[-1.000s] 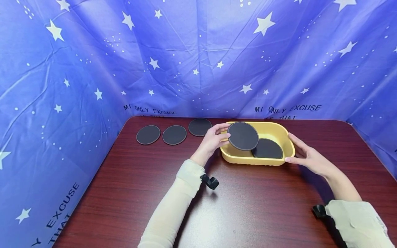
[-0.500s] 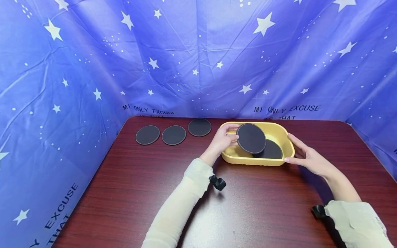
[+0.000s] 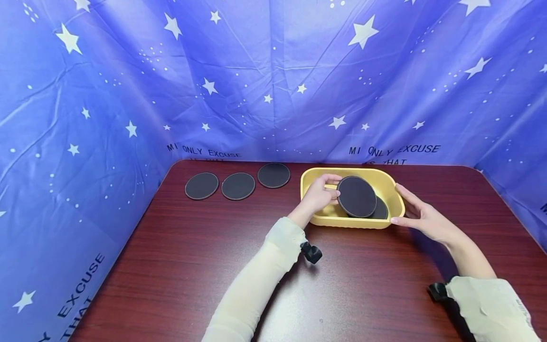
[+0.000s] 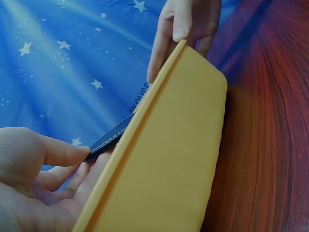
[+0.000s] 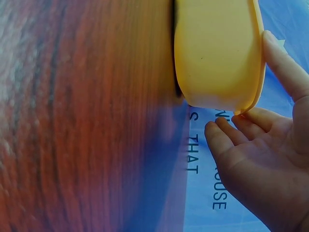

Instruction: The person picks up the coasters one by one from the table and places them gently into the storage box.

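My left hand (image 3: pixel 319 194) pinches the edge of a round black coaster (image 3: pixel 357 196) between thumb and fingers. Tilted, this coaster hangs within the outline of a yellow oblong bin (image 3: pixel 354 222). Beneath it, another black coaster (image 3: pixel 381 211) lies in the bin, partly covered. The left wrist view shows the thumb over the stitched edge of the held coaster (image 4: pixel 107 142), the bin's wall hiding the rest. At the bin's right end, my right hand (image 3: pixel 429 221) rests its thumb on the near corner and its extended fingers on the far side; the right wrist view shows the thumb (image 5: pixel 282 60) at the rim.
Three more black coasters (image 3: pixel 202 185) lie apart on the dark red wooden table (image 3: pixel 179 266), left of the bin near the back edge. A blue star-printed cloth (image 3: pixel 239 71) hangs close behind the table and along its sides. Black camera mounts (image 3: pixel 311 252) sit on both wrists.
My left hand has carried the coaster rightward and down into the bin, over the coaster lying there, covering more of it. The right hand stays at the bin's end.
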The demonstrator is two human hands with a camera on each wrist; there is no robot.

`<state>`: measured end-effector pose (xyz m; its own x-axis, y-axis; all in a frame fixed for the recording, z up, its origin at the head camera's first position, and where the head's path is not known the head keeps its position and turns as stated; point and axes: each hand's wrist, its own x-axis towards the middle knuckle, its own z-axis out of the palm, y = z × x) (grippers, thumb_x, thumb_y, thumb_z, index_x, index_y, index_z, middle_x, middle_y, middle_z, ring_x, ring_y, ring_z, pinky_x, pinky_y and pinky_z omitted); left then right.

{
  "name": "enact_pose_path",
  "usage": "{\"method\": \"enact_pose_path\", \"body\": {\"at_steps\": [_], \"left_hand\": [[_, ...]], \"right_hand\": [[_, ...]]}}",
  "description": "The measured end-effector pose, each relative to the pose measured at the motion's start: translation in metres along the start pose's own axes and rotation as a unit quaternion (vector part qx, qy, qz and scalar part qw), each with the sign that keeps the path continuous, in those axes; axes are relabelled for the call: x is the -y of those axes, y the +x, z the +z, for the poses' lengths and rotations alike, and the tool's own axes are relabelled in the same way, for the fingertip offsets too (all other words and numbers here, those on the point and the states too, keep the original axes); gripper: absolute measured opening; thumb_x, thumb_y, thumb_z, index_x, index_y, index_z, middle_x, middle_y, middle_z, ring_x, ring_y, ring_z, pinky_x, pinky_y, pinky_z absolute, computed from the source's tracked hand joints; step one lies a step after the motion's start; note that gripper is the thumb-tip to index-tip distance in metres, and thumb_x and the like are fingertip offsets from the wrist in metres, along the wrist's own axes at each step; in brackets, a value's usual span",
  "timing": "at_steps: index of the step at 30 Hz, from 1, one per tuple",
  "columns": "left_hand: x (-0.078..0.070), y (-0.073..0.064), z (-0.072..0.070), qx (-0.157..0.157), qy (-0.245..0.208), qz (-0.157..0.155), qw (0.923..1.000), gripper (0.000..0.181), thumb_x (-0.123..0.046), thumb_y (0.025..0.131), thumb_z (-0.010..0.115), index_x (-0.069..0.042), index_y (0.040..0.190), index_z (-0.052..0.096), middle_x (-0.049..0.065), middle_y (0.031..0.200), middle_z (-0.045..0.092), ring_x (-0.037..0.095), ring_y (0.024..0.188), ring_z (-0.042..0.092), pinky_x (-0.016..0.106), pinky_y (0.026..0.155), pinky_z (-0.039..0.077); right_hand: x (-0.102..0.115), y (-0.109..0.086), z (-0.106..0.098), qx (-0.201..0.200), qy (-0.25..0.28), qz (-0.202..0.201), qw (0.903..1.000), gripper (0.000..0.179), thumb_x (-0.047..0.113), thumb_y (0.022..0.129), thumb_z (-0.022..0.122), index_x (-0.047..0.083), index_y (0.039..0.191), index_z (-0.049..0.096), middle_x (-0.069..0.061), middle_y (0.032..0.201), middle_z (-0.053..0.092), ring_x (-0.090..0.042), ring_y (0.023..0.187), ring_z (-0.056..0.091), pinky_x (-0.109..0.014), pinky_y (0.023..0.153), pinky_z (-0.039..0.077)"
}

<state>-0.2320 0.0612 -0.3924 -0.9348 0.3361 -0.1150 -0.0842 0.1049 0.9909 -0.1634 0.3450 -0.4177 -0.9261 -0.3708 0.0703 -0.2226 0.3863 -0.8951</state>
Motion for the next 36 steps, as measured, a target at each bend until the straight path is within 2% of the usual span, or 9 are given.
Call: {"method": "enact_pose_path", "body": {"at_steps": [10, 14, 21, 28, 36], "left_hand": [[0.009, 0.007, 0.009, -0.004, 0.046, -0.014, 0.9988, 0.038, 0.011, 0.090, 0.060, -0.001, 0.126, 0.061, 0.016, 0.120, 0.065, 0.030, 0.092, 0.072, 0.034, 0.076, 0.063], [0.011, 0.009, 0.010, -0.009, 0.059, -0.017, 0.9980, 0.037, 0.010, 0.091, 0.060, -0.001, 0.126, 0.062, 0.017, 0.121, 0.066, 0.030, 0.092, 0.072, 0.031, 0.076, 0.063], [0.012, 0.009, 0.012, -0.001, 0.043, -0.025, 0.9988, 0.037, 0.011, 0.091, 0.059, 0.001, 0.127, 0.061, 0.018, 0.127, 0.065, 0.035, 0.100, 0.072, 0.035, 0.084, 0.062], [0.012, 0.009, 0.012, 0.017, 0.046, -0.028, 0.9984, 0.038, 0.007, 0.093, 0.059, 0.000, 0.130, 0.060, 0.017, 0.126, 0.066, 0.033, 0.099, 0.072, 0.032, 0.080, 0.063], [0.012, 0.009, 0.012, 0.023, 0.044, -0.035, 0.9981, 0.038, 0.005, 0.094, 0.058, -0.001, 0.132, 0.060, 0.017, 0.128, 0.066, 0.033, 0.101, 0.072, 0.031, 0.081, 0.062]], "right_hand": [[-0.001, 0.000, 0.001, 0.000, 0.000, -0.003, 1.0000, 0.089, -0.004, 0.092, 0.064, 0.002, 0.159, 0.007, -0.020, 0.167, 0.004, 0.025, 0.129, 0.028, 0.004, 0.097, 0.034], [0.000, 0.000, 0.000, -0.001, -0.001, -0.005, 1.0000, 0.089, -0.004, 0.092, 0.064, 0.003, 0.159, 0.007, -0.022, 0.166, 0.004, 0.025, 0.129, 0.029, 0.004, 0.097, 0.034], [-0.001, 0.001, 0.000, -0.001, -0.002, -0.007, 1.0000, 0.089, -0.004, 0.092, 0.064, 0.002, 0.159, 0.007, -0.023, 0.166, 0.005, 0.026, 0.128, 0.030, 0.004, 0.096, 0.034], [0.000, 0.000, 0.000, 0.000, -0.007, -0.005, 1.0000, 0.089, -0.003, 0.092, 0.064, 0.002, 0.159, 0.006, -0.021, 0.167, 0.004, 0.026, 0.128, 0.029, 0.004, 0.095, 0.034], [0.001, 0.000, 0.000, 0.001, -0.008, -0.004, 1.0000, 0.089, -0.003, 0.092, 0.064, 0.002, 0.159, 0.006, -0.019, 0.167, 0.004, 0.026, 0.128, 0.028, 0.005, 0.096, 0.034]]}}
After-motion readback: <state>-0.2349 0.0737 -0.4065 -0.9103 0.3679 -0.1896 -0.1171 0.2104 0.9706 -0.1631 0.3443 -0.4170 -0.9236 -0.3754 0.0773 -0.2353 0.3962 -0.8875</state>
